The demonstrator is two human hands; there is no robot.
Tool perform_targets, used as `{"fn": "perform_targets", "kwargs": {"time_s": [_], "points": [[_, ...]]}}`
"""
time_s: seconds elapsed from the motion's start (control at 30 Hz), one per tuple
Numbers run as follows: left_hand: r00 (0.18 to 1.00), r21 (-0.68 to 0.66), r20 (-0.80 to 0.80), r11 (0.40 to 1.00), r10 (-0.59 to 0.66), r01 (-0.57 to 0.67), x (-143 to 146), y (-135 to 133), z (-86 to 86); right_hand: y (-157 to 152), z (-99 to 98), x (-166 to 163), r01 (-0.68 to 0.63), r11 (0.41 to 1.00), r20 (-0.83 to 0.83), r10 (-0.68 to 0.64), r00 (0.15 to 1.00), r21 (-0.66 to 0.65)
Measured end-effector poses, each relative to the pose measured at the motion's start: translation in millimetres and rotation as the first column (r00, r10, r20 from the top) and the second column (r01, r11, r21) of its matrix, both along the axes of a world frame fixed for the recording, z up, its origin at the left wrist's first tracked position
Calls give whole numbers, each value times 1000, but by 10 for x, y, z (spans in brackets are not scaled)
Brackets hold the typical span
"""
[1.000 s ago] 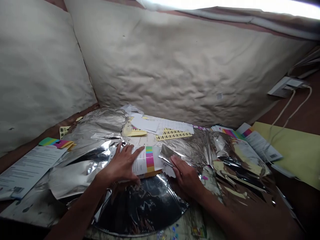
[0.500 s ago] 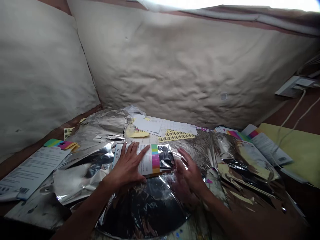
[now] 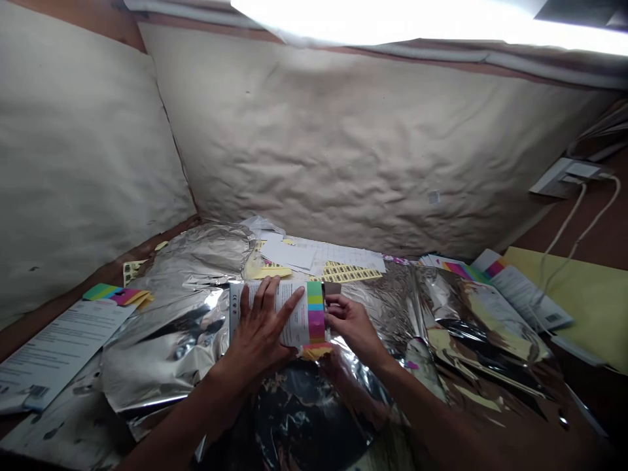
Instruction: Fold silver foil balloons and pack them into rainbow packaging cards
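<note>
A flat white cardboard box with a rainbow-striped end lies on shiny silver foil bags. My left hand holds it across the top, fingers spread toward the far edge and thumb by the near edge. At the striped right end, my right hand has its thumb and fingers pressed together at the box's opening. A dark grey flap sticks out just beyond those fingertips. What the right fingers pinch is hidden. Under the box and arms spreads a dark, glossy foil bag.
Printed white cards with rainbow ends lie at left. Behind the box are white papers and yellow label sheets. More cards, a foil bag and a socket with cables occupy the right side.
My right hand has moved left and closed at the box's striped end. The dark shiny piece that stuck out there is no longer visible. The left hand stays on the box.
</note>
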State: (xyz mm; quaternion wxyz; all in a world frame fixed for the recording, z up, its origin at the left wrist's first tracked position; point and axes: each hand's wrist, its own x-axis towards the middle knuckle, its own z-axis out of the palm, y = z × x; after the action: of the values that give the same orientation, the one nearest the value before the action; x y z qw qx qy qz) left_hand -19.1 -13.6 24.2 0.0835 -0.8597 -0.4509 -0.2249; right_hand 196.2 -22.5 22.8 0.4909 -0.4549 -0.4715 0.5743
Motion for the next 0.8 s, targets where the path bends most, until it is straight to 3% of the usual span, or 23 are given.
{"fn": "perform_targets", "kwargs": {"time_s": [0.1, 0.2, 0.4, 0.47, 0.5, 0.53, 0.6, 0.63, 0.67, 0.73, 0.8], "points": [[999, 15, 37, 1000, 16, -17, 27, -12, -9, 44, 133, -76, -274, 959, -179, 257, 950, -73], [996, 28, 73, 998, 52, -54, 34, -14, -11, 68, 286, -56, -410, 908, -283, 372, 884, -86], [996, 54, 90, 998, -11, 6, 1, -89, 40, 52, 385, -148, -592, 806, 14, 592, 806, -6], [993, 86, 121, 996, 1, -12, -7, -111, 57, 8, 370, -178, -473, 876, 158, 456, 876, 95], [989, 108, 146, 994, 18, -34, -1, -114, 55, -28, 357, -185, -328, 921, 244, 276, 930, 210], [983, 141, 178, 988, 40, -66, 14, -109, 44, -71, 341, -190, -146, 924, 304, 34, 952, 353], [964, 227, 250, 963, 87, -146, 68, -84, 2, -164, 301, -196, 161, 810, 291, -378, 879, 564], [956, 272, 277, 946, 98, -176, 101, -71, -22, -205, 280, -199, 242, 781, 250, -450, 857, 576], [951, 305, 293, 933, 100, -192, 131, -64, -41, -237, 261, -198, 279, 804, 201, -435, 878, 525], [958, 300, 279, 942, 62, -148, 162, -82, -35, -261, 234, -167, 260, 905, 55, -295, 954, 338], [970, 176, 240, 984, -38, -5, 127, -146, 57, -242, 233, -68, 249, 947, -98, -233, 968, 205]]}}
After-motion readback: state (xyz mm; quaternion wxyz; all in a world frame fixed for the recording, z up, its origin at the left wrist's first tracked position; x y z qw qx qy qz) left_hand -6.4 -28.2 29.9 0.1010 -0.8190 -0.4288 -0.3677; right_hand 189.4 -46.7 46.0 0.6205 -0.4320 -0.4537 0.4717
